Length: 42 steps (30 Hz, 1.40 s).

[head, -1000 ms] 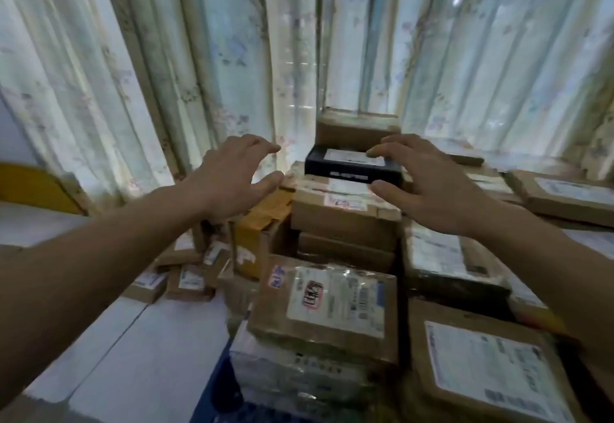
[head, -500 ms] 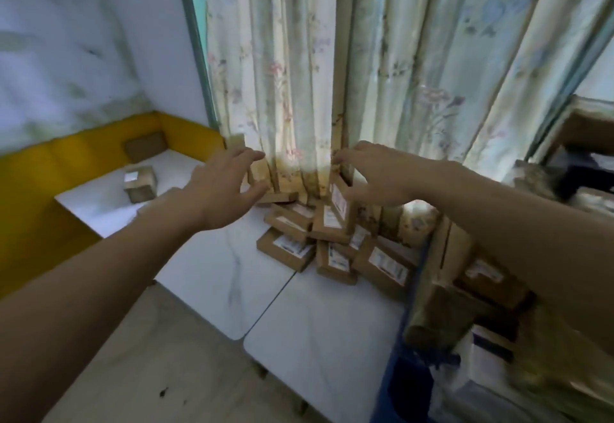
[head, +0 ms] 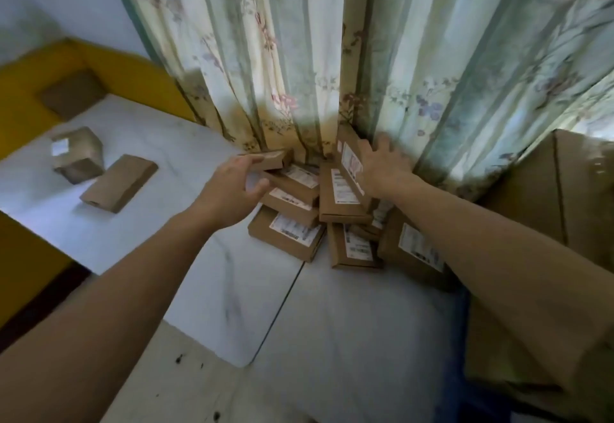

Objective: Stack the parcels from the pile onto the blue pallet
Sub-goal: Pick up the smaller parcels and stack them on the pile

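A pile of flat brown parcels (head: 300,210) with white labels lies on a white table against the curtain. My left hand (head: 232,188) reaches the left end of the topmost thin parcel (head: 269,160); its fingers touch that parcel and the thumb is spread below. My right hand (head: 382,166) rests with spread fingers on an upright labelled parcel (head: 349,161) that leans on the curtain. A dark blue strip of the pallet (head: 481,404) shows at the lower right, mostly hidden by my right arm.
Two white tables (head: 139,236) stand side by side with a seam between them. A cube-like parcel (head: 78,153) and a flat one (head: 118,181) lie far left. A big cardboard box (head: 574,196) stands at right. A yellow bench (head: 30,97) lines the wall.
My view has swung left, from the stacked pallet to the pile by the curtain. Both hands have moved forward and down onto the pile's top parcels.
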Motion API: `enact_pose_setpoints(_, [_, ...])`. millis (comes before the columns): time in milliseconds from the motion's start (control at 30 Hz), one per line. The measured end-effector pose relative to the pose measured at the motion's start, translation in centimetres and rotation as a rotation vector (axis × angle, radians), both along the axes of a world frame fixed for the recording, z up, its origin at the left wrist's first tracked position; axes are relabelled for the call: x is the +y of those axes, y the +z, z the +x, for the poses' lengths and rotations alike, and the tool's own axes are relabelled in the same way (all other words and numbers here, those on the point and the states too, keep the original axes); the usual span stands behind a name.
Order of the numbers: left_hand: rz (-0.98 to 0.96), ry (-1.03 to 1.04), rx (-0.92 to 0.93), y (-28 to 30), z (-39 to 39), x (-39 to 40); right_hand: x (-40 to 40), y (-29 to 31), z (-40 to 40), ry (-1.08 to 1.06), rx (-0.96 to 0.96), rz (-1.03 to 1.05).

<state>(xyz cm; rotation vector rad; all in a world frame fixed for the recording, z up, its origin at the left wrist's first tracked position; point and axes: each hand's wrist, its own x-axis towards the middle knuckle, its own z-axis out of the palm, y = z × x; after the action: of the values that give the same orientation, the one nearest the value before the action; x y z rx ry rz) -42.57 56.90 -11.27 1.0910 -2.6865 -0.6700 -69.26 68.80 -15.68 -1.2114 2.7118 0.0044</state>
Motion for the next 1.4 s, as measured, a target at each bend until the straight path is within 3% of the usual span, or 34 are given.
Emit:
enact_pose_setpoints(233, [0.249, -0.056, -0.056, -7.9, -1.8, -2.0, 0.6, -3.6, -0.8, -0.138, -0.071, -0.194])
enact_pose_setpoints(367, [0.33, -0.085, -0.057, -9.4, -2.5, -3.2, 3.8, -1.1, 1.4, -0.224, -0.153, -0.498])
enact_pose_setpoints(467, [0.501, -0.086, 0.033, -8.8, -3.9, -3.4, 7.6, 1.1, 5.3, -0.358, -0.276, -0.764])
enact_pose_setpoints(667, [0.879, -0.222, 0.322, -4.9, -6.4, -0.5, 14.2, 4.8, 12.9, -0.586, -0.32, -0.966])
enact_pose_setpoints(867, [0.841, -0.536, 0.409, -1.7, -6.0, 4.0, 18.8, 7.4, 20.9, -0.864, -0.25, -1.344])
enact_pose_setpoints(1133, [0.931, -0.682, 0.534, 6.1, -7.1, 8.6, 24.7, 13.9, 26.2, -0.788, -0.091, -1.559])
enact_pose_setpoints(1400, [0.8, -0.806, 0.618, 10.9, -7.3, 20.3, 35.8, 17.3, 27.2, -0.814, 0.092, -1.624])
